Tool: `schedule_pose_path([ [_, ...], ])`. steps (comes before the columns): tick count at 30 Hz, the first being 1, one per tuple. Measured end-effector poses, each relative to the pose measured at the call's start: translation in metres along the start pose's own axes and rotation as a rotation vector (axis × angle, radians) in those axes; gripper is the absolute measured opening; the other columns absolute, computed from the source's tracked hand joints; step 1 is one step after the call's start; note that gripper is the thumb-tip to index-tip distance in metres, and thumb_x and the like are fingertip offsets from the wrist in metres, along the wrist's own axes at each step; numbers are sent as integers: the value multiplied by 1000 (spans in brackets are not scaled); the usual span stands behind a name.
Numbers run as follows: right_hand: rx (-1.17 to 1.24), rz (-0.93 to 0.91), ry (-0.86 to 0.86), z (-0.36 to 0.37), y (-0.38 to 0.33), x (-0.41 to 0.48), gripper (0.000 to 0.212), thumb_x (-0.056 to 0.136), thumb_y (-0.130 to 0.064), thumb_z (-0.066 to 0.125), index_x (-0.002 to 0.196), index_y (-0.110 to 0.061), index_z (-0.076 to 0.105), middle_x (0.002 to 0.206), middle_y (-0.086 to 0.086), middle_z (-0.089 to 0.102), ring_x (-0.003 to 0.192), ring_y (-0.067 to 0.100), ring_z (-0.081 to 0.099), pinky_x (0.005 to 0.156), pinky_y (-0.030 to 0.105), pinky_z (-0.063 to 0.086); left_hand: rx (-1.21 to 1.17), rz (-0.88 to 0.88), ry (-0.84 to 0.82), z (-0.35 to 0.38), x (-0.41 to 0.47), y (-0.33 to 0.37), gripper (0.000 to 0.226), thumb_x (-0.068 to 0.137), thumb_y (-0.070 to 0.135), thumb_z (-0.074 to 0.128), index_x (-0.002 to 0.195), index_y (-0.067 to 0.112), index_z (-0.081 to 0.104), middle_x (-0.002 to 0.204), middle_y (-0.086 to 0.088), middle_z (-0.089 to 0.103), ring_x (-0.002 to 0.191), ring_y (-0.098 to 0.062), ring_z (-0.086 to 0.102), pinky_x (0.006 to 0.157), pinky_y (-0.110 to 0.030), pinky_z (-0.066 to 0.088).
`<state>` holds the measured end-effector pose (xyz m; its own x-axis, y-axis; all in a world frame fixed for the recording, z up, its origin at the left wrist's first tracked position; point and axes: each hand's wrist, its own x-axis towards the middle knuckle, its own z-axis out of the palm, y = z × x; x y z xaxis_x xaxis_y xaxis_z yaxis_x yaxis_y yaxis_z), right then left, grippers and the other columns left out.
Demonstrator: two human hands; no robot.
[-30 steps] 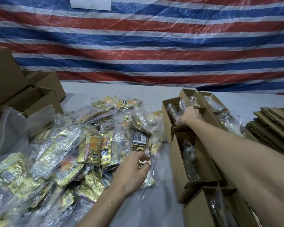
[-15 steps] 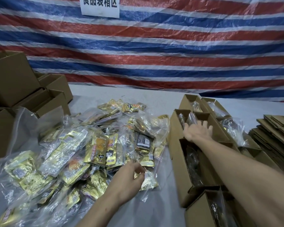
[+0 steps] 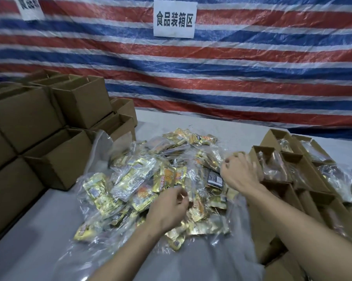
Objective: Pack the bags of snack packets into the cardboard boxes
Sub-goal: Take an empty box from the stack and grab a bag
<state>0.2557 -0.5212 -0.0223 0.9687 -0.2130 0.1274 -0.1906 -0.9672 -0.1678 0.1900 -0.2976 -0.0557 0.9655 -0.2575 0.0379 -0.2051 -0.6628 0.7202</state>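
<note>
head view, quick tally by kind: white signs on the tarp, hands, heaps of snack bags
white signs: 2 (the left one is cut off by the frame edge)
hands: 2, the left hand and the right hand
heap of snack bags: 1
total: 5

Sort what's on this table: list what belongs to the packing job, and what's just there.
Job:
pile of snack bags
open boxes on the right, some already holding bags
stacked boxes on the left
left hand and right hand, both over the pile

Just there:
striped tarp
white sign
</note>
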Motion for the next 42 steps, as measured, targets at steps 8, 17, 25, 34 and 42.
schedule_pose_path([
  [8,367,-273,-173,18,-95,-62,16,96,-34,51,110,-31,59,122,-6,55,121,18,51,105,47,41,133,-72,342,-88,-13,-72,28,97,35,50,121,22,57,113,5,60,103,-17,57,88,-38,48],
  [17,556,-327,-344,48,-135,-102,22,94,-18,62,111,-31,63,119,-5,64,103,6,59,97,41,49,652,-551,389,-243,-56,-220,49,90,27,53,138,18,45,135,-11,49,122,-33,49,96,-43,41],
  [25,642,-391,-342,66,-175,-93,27,95,-20,60,106,-44,61,115,-20,61,102,-7,57,88,25,49,610,-451,333,-263,-22,-258,55,95,16,48,148,16,32,155,-2,27,126,-33,47,90,-46,48],
  [34,753,-375,-304,63,-182,-79,13,95,-30,60,105,-36,66,105,-24,63,95,-5,61,84,33,58,440,-508,358,-251,34,-271,36,97,22,55,132,17,48,130,-10,58,113,-34,58,91,-45,48],
  [42,754,-384,-268,57,-167,-86,28,93,-12,63,94,-39,67,104,-26,63,89,-7,63,76,19,53,249,-456,627,-248,24,-242,24,95,18,57,115,9,68,113,-13,69,108,-34,63,92,-42,52],
])
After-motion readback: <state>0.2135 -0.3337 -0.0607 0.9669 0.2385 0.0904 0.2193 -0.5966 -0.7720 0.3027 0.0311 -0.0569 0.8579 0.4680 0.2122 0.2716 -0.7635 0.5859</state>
